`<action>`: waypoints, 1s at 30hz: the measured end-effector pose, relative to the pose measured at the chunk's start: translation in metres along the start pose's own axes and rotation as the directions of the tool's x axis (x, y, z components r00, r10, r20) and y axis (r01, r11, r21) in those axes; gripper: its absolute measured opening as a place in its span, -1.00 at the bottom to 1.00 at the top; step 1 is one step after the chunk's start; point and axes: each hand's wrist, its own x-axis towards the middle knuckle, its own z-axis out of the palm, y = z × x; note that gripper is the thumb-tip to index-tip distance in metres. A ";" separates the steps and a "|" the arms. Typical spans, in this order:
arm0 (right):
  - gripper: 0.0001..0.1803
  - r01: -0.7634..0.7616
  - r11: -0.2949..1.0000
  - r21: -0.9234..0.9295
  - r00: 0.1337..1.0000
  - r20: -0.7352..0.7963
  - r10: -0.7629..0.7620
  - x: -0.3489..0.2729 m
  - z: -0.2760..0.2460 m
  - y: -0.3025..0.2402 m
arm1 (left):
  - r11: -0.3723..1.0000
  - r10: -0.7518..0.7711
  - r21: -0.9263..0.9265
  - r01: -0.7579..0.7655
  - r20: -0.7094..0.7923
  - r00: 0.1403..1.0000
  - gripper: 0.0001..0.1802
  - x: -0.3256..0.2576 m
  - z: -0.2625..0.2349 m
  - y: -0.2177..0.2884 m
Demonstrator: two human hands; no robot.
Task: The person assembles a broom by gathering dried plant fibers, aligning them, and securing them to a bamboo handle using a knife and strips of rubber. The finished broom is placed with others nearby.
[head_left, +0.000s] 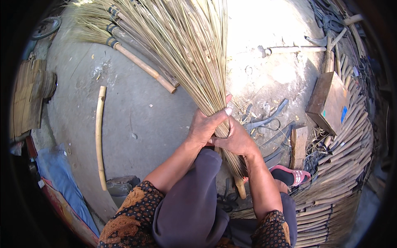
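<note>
A long bundle of straw-coloured broom bristles (198, 66) lies slanted above my raised knee, its loose ends fanning out toward the far side. My left hand (202, 128) is closed round the narrow part of the bundle from the left. Just below it, my right hand (237, 138) wraps the same bundle from the right, its thumb across the stalks. A short pale wooden handle end (240, 188) sticks out of the bundle's near end, beside my right forearm. The join between stalks and handle is partly hidden by my right hand and arm.
Several bound brooms (142, 68) lie at the far left; a bamboo stick (100, 136) rests nearer. To the right are a hammer (295, 49), wooden box (326, 101), black rubber strips (269, 120), wood block (298, 146) and a curved pile of brooms (345, 153).
</note>
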 end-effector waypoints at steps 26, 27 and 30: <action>-0.44 -0.125 0.985 -0.118 0.992 -0.034 0.122 -0.002 -0.012 0.001 | 0.996 0.091 -0.024 -0.090 0.058 0.994 -0.80 0.006 0.003 -0.013; -0.44 -0.115 0.975 -0.192 0.990 -0.102 0.096 -0.004 -0.007 -0.002 | 0.992 0.121 0.025 -0.121 0.010 0.993 -0.81 0.007 0.003 -0.014; -0.43 -0.175 0.920 -0.352 0.959 -0.272 0.079 -0.008 0.007 -0.006 | 0.985 0.169 0.052 -0.166 -0.084 0.982 -0.85 0.008 0.005 -0.019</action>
